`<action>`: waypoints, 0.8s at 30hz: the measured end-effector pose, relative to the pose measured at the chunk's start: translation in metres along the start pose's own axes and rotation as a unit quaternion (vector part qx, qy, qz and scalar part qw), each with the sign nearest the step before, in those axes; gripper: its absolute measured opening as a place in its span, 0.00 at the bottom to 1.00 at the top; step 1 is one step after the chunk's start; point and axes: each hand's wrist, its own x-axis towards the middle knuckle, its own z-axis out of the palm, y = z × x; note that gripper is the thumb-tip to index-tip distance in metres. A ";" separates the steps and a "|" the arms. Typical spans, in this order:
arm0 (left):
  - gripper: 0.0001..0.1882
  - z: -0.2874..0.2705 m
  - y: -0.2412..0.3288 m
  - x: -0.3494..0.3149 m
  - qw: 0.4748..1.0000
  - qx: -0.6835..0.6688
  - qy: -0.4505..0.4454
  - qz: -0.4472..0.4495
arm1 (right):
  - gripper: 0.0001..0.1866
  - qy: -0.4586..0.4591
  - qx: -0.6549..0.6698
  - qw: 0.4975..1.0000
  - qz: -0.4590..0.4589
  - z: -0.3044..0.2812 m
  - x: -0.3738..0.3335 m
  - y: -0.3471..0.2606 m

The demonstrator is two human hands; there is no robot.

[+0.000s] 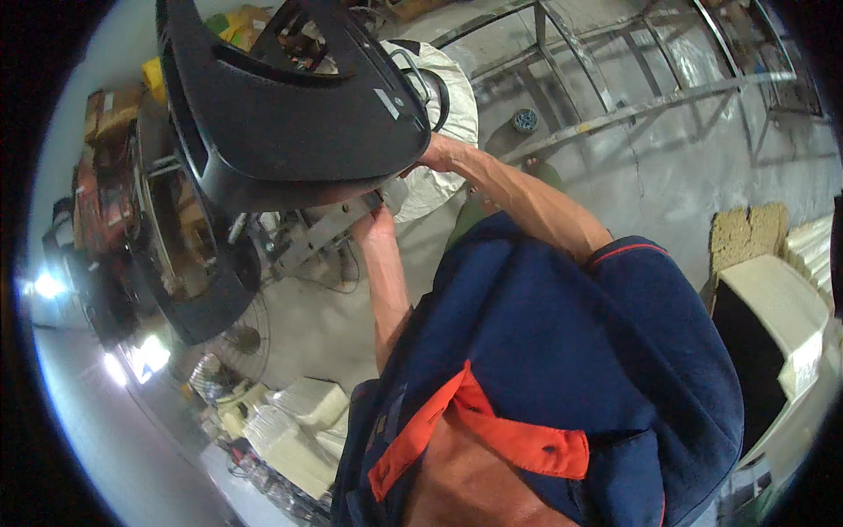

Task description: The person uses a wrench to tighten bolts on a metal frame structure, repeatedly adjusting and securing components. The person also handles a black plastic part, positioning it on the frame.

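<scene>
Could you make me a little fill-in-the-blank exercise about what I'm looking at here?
1. The right hand is at the edge of a large curved panel coloured ____.
2. The left hand appears at a ____ height in the picture than the right one.
3. The person's shirt is mostly dark ____.
4. The long metal frame is in the upper ____ part of the picture.

Missing words: black; lower; blue; right.

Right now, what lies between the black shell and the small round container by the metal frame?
In the head view, from the black shell to the container: a dark loop, part of the round white sheet, then grey floor.
</scene>
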 end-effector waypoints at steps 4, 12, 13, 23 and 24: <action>0.18 -0.019 -0.008 0.016 1.000 -0.016 -0.007 -0.015 | 0.10 -0.006 -0.049 0.998 0.026 -0.008 0.000 -0.003; 0.26 -0.018 -0.018 0.002 0.998 -0.033 0.003 0.060 | 0.11 -0.043 -0.034 0.998 0.020 -0.022 0.027 0.020; 0.25 -0.016 -0.018 0.000 0.997 -0.025 0.009 0.073 | 0.11 -0.045 -0.031 0.998 0.017 -0.024 0.031 0.024; 0.29 0.005 -0.005 -0.025 0.999 0.017 -0.007 0.036 | 0.13 -0.071 0.009 0.997 0.003 -0.037 0.052 0.049; 0.24 0.007 -0.008 -0.026 0.998 0.019 0.004 0.056 | 0.13 -0.069 0.006 0.998 0.008 -0.039 0.053 0.047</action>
